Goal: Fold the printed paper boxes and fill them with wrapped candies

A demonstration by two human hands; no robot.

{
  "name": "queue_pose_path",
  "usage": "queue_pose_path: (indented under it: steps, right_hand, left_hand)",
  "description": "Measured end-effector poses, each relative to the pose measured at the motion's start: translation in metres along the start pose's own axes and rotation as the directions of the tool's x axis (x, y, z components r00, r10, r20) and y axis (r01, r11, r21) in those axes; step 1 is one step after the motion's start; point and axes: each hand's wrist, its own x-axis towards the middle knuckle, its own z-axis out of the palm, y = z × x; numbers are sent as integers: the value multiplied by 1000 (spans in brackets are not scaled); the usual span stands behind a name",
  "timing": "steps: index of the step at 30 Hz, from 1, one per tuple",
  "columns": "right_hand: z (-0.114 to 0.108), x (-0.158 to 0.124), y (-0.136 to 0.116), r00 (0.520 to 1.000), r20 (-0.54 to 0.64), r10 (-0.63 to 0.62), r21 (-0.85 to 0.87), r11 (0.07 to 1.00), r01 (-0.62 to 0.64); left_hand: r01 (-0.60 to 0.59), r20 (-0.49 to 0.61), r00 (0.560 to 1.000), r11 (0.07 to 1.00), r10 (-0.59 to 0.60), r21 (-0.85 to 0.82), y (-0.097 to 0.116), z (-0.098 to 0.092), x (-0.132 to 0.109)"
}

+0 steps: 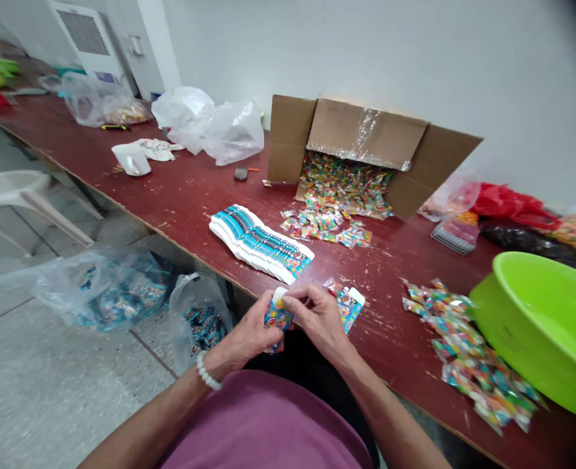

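My left hand is wrapped round a small blue printed carton, holding it upright just off the table's front edge. At the carton's white-flapped top, the fingers of my right hand are pinched together by a small yellow bit; what exactly they grip is hidden. Another blue carton lies on the table, partly behind my right hand. Beyond my hands, a fanned stack of flat cartons rests on the dark red table. Behind it are loose wrapped candies.
A cardboard box tipped open spills candies. At right stand a green basin and a candy pile. A white mug and plastic bags sit farther left. Below, bags of filled packets hang or lie beside the table.
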Motion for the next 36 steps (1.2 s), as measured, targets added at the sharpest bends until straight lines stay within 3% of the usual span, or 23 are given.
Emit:
queue_pose_path:
  steps: [3,5,7,10,12,15,18,22,24,26,28,30,33,36]
  right_hand:
    - [0,-4,-1,998,32,-60,7,998,60]
    - [0,-5,-2,998,20,64,158,985,-66]
    - [-1,-5,-3,975,85,207,308,925,-223]
    - [-1,-4,-1,939,234,252,317,893,-319]
    - [1,-5,3,953,241,186,247,937,-246]
    - [3,-7,10,991,131,22,127,991,-39]
    - [2,-7,13,989,86,-120,26,993,118]
    - [-3,-8,9,948,198,-249,-16,966,257]
    - [-3,-8,7,958,207,-197,7,980,200]
    - [-1,-7,6,978,204,-37,96,995,17]
    - [1,-5,6,965,235,114,222,961,-167]
    - [2,-3,6,945,271,181,292,921,-260]
    - [1,-2,5,943,271,193,272,925,-267]
    - [0,-6,6,961,255,110,227,959,-170]
  left_hand:
    - [20,-46,999,984,-28,-176,0,-2,4]
    - [75,-54,994,950,-96,-304,0,-3,6]
    - [104,-64,989,926,-135,-363,0,-3,7]
    - [39,-90,993,938,-74,-345,-2,-1,5]
    - [-26,-125,992,950,-13,-311,-5,2,4]
    - [-35,-122,992,930,-11,-366,-8,2,4]
    - [114,9,992,860,-126,-497,-10,-2,6]
    - [265,144,964,775,-222,-573,-9,-6,9]
    - [241,107,970,790,-219,-564,-8,-5,10]
    - [191,27,978,828,-209,-528,-8,-2,10]
    - [164,-46,977,869,-209,-467,-9,1,9]
    - [177,-86,970,901,-228,-396,-10,2,9]
    - [197,-101,965,923,-242,-331,-12,1,8]
    - [168,-107,969,911,-223,-377,-13,-3,8]
